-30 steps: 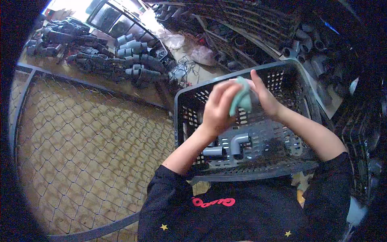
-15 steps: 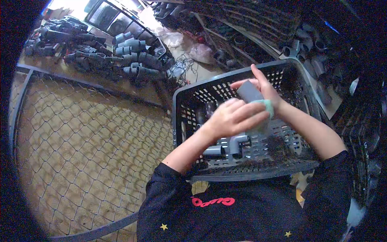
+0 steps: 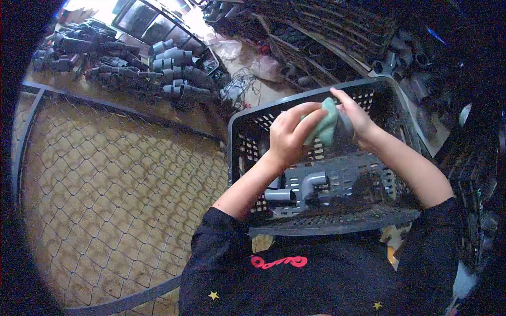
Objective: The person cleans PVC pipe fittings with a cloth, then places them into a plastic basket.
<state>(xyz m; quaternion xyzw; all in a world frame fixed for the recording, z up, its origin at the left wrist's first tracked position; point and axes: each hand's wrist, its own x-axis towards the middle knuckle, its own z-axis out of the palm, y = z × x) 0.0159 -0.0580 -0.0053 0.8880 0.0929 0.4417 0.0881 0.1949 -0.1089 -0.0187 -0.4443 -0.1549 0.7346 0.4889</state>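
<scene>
My left hand (image 3: pixel 291 131) is closed on a pale green cloth (image 3: pixel 328 124), pressed against a grey pipe fitting (image 3: pixel 345 125). My right hand (image 3: pixel 361 118) grips this fitting from the other side, thumb pointing up. Cloth and fingers cover most of the fitting, so its full shape is hidden. Both hands are above a black plastic basket (image 3: pixel 337 230) with slotted walls. Inside the basket, below the hands, lie a grey elbow fitting (image 3: pixel 314 180) and another grey pipe piece (image 3: pixel 279 195).
On the left stands a wire mesh panel (image 3: pixel 105 200) in a metal frame. Behind it are heaps of grey pipe fittings (image 3: pixel 174 68). Plastic bags (image 3: pixel 266 67) and tangled wire (image 3: pixel 237 87) lie beyond the basket. More fittings (image 3: pixel 403 63) are piled at the right.
The cloth has moved up over the fitting's top, which showed bare before. My left hand has shifted up and slightly left, while my right hand keeps its hold.
</scene>
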